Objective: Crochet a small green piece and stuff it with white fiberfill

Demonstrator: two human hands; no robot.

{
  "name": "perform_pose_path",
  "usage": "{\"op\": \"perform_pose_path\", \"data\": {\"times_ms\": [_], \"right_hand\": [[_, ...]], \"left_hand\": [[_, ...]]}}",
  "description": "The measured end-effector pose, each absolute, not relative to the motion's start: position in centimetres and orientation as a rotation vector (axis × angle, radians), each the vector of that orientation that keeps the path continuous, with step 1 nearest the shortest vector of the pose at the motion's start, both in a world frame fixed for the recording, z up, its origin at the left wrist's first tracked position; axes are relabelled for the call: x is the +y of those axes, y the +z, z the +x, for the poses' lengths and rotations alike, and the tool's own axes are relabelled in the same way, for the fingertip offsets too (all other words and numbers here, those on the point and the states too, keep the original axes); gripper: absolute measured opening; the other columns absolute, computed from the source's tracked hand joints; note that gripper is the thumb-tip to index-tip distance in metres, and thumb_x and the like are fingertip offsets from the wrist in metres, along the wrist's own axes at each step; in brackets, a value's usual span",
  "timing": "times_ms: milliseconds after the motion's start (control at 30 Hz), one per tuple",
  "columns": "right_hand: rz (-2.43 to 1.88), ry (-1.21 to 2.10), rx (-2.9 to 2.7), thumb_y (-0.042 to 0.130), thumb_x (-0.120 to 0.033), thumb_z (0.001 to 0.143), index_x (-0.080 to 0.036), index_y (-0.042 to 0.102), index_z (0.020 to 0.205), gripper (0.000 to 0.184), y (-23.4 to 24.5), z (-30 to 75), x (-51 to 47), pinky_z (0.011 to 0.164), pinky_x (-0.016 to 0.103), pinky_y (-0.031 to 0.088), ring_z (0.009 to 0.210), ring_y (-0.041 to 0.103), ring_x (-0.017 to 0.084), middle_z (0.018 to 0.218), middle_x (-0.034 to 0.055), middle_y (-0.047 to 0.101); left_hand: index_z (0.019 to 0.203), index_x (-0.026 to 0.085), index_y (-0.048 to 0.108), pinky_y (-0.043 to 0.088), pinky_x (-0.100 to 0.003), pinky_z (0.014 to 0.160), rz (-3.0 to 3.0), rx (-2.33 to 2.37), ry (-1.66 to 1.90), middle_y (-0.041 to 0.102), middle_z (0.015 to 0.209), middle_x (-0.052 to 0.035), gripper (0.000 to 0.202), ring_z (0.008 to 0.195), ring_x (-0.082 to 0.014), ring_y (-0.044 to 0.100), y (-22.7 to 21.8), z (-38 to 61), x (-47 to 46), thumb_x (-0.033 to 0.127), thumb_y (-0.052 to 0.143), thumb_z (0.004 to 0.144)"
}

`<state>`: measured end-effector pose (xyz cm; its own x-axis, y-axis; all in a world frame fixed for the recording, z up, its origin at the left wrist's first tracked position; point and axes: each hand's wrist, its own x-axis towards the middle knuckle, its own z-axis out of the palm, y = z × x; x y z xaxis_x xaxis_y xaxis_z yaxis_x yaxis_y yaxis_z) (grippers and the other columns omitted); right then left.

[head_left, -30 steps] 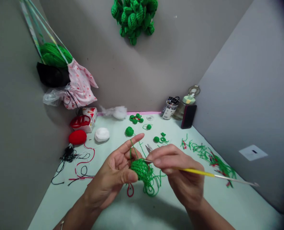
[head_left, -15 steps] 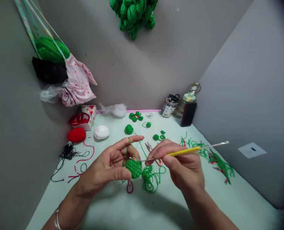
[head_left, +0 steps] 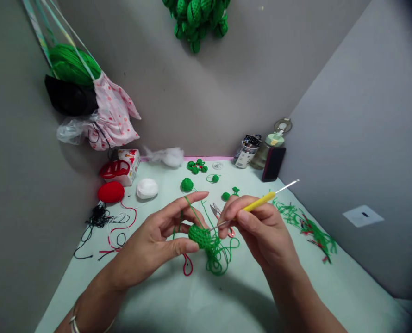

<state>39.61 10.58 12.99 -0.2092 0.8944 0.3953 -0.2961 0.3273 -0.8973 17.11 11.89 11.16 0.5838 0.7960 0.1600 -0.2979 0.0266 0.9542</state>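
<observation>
My left hand pinches a small green crocheted piece between thumb and fingers, and green yarn runs over its raised forefinger. My right hand grips a crochet hook with a yellow handle; its metal tip points into the green piece. A loose tangle of green yarn hangs below the piece onto the pale green table.
Small scissors lie just behind my hands. A red ball, a white ball, several small green crocheted bits, and red and black threads lie at the left. Green yarn scraps lie right; jars stand at the back.
The hook's handle has swung up from pointing low right to pointing up and right. My right hand came closer to the green piece. The view drifted down slightly.
</observation>
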Motion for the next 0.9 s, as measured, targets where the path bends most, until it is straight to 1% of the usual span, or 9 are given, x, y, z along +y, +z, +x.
{"op": "perform_pose_path", "data": {"times_ms": [67, 200, 267, 300, 367, 467, 567, 633, 900], "right_hand": [[-0.632, 0.948, -1.494, 0.067, -0.028, 0.103, -0.028, 0.083, 0.101, 0.016, 12.7, 39.4, 10.3, 0.069, 0.029, 0.062, 0.076, 0.073, 0.015, 0.085, 0.0019, 0.076], [-0.729, 0.057, -1.869, 0.071, -0.013, 0.097, -0.026, 0.081, 0.118, 0.027, 11.6, 39.0, 9.6, 0.081, 0.033, 0.063, 0.095, 0.075, 0.021, 0.104, 0.0074, 0.080], [-0.701, -0.128, -1.924, 0.072, -0.009, 0.095, -0.025, 0.079, 0.123, 0.034, 11.1, 38.9, 9.5, 0.084, 0.033, 0.064, 0.098, 0.075, 0.022, 0.109, 0.0088, 0.079], [-0.683, -0.082, -1.898, 0.070, -0.009, 0.096, -0.025, 0.078, 0.125, 0.034, 11.0, 38.9, 9.6, 0.083, 0.033, 0.064, 0.098, 0.075, 0.021, 0.111, 0.0085, 0.078], [-0.652, 0.165, -1.763, 0.067, -0.013, 0.100, -0.029, 0.078, 0.124, 0.031, 10.9, 38.8, 9.7, 0.079, 0.032, 0.064, 0.096, 0.074, 0.019, 0.110, 0.0062, 0.076], [-0.601, 0.491, -1.609, 0.066, -0.017, 0.102, -0.030, 0.080, 0.119, 0.025, 11.4, 38.8, 10.1, 0.078, 0.031, 0.063, 0.096, 0.073, 0.018, 0.106, 0.0042, 0.077], [-0.572, 0.593, -1.558, 0.065, -0.015, 0.103, -0.028, 0.081, 0.116, 0.024, 11.8, 39.0, 10.4, 0.082, 0.033, 0.061, 0.097, 0.072, 0.017, 0.100, 0.0027, 0.080], [-0.570, 0.657, -1.526, 0.066, -0.017, 0.103, -0.028, 0.081, 0.113, 0.022, 11.8, 39.2, 10.6, 0.081, 0.033, 0.060, 0.093, 0.072, 0.017, 0.096, 0.0017, 0.080], [-0.607, 1.013, -1.337, 0.071, -0.028, 0.100, -0.025, 0.084, 0.099, 0.013, 11.9, 39.8, 11.1, 0.064, 0.030, 0.059, 0.074, 0.072, 0.016, 0.086, 0.0027, 0.076]], "left_hand": [[0.147, 0.042, 0.063, 0.054, -0.021, 0.088, 1.180, 0.454, 0.985, 0.069, 0.108, -0.0004, 0.060, 0.100, -0.0143, 0.065, 10.7, 18.2, 11.9, 0.022, 0.080, 0.093], [0.141, 0.037, 0.069, 0.053, -0.020, 0.095, 0.956, 0.428, 1.048, 0.070, 0.107, 0.0000, 0.055, 0.103, -0.0132, 0.065, 10.2, 20.1, 11.6, 0.024, 0.084, 0.090], [0.139, 0.035, 0.071, 0.052, -0.020, 0.096, 0.853, 0.406, 1.012, 0.071, 0.108, -0.0003, 0.054, 0.102, -0.0128, 0.066, 10.3, 20.5, 11.4, 0.024, 0.085, 0.088], [0.139, 0.034, 0.072, 0.053, -0.020, 0.096, 0.818, 0.386, 0.994, 0.072, 0.109, -0.0010, 0.054, 0.103, -0.0131, 0.066, 10.3, 20.6, 11.4, 0.024, 0.085, 0.088], [0.140, 0.032, 0.071, 0.054, -0.021, 0.095, 0.783, 0.331, 0.961, 0.072, 0.112, -0.0030, 0.056, 0.103, -0.0145, 0.067, 10.5, 20.5, 11.4, 0.023, 0.085, 0.087], [0.138, 0.030, 0.073, 0.059, -0.024, 0.088, 0.773, 0.314, 0.939, 0.069, 0.110, -0.0036, 0.053, 0.095, -0.0153, 0.068, 10.8, 20.0, 11.6, 0.022, 0.084, 0.087], [0.134, 0.028, 0.076, 0.059, -0.024, 0.086, 0.786, 0.371, 0.952, 0.066, 0.107, -0.0036, 0.049, 0.094, -0.0152, 0.067, 10.8, 19.5, 11.9, 0.019, 0.083, 0.086], [0.134, 0.026, 0.076, 0.058, -0.023, 0.086, 0.818, 0.376, 0.954, 0.065, 0.108, -0.0047, 0.049, 0.096, -0.0156, 0.066, 10.7, 19.2, 12.0, 0.020, 0.084, 0.086], [0.134, 0.021, 0.075, 0.054, -0.021, 0.083, 0.930, 0.319, 0.924, 0.064, 0.101, -0.0058, 0.045, 0.090, -0.0140, 0.062, 10.2, 18.5, 12.7, 0.025, 0.080, 0.089]]}}
